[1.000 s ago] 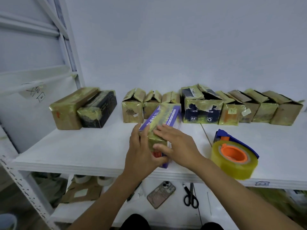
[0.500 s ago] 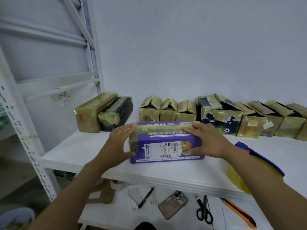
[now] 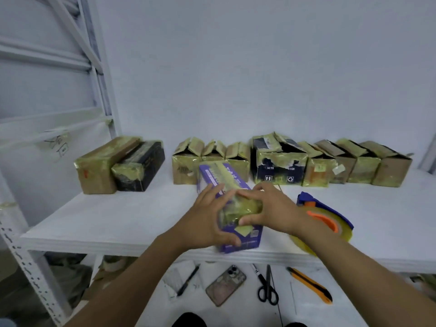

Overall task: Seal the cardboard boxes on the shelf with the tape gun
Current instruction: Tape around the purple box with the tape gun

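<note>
Here, purple box [image 3: 218, 177] on shelf [image 3: 113, 220], near end gripped by left hand [image 3: 205, 224] and right hand [image 3: 273, 208]

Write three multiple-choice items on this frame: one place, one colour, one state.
1. Where does the tape gun lie?
A) on the upper shelf, right of the purple box
B) on the floor
C) inside an open box

2. What colour is the tape gun's hub?
A) green
B) orange
C) white

3. How many hands hold the purple box?
A) none
B) one
C) both

Answers:
1 A: it rests on the white board beside the box, partly behind the right forearm.
2 B: an orange ring sits inside the yellowish tape roll.
3 C: the left hand and the right hand both hold its taped near end.
</note>
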